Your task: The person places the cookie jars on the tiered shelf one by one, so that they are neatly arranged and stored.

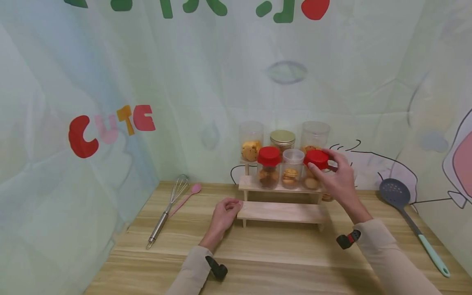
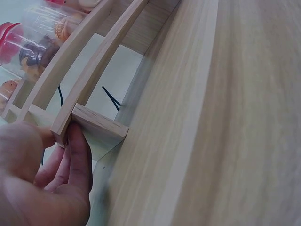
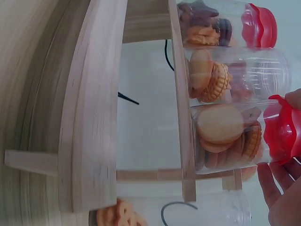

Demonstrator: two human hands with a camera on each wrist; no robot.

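Observation:
A three-step wooden stand (image 1: pixel 280 212) holds several clear jars of cookies. My left hand (image 1: pixel 223 215) pinches the left end of its lowest step, thumb above and fingers beneath in the left wrist view. On the middle step, my right hand (image 1: pixel 340 177) grips the red lid (image 1: pixel 316 159) of the rightmost cookie jar (image 3: pixel 221 136); the jar stands upright on the step. Beside it are a clear-lidded jar (image 1: pixel 293 170) and another red-lidded jar (image 1: pixel 268 174). The top step carries two clear jars and a gold-lidded jar (image 1: pixel 282 139) between them, partly hidden.
A whisk (image 1: pixel 162 223) and a pink spoon (image 1: pixel 186 200) lie on the wooden table (image 1: pixel 265 262) at the left. At the right lies a grey skimmer (image 1: pixel 396 194) with a mint handle. Another cookie jar (image 3: pixel 188 212) stands by the stand's right end. A printed curtain (image 1: pixel 206 73) hangs behind.

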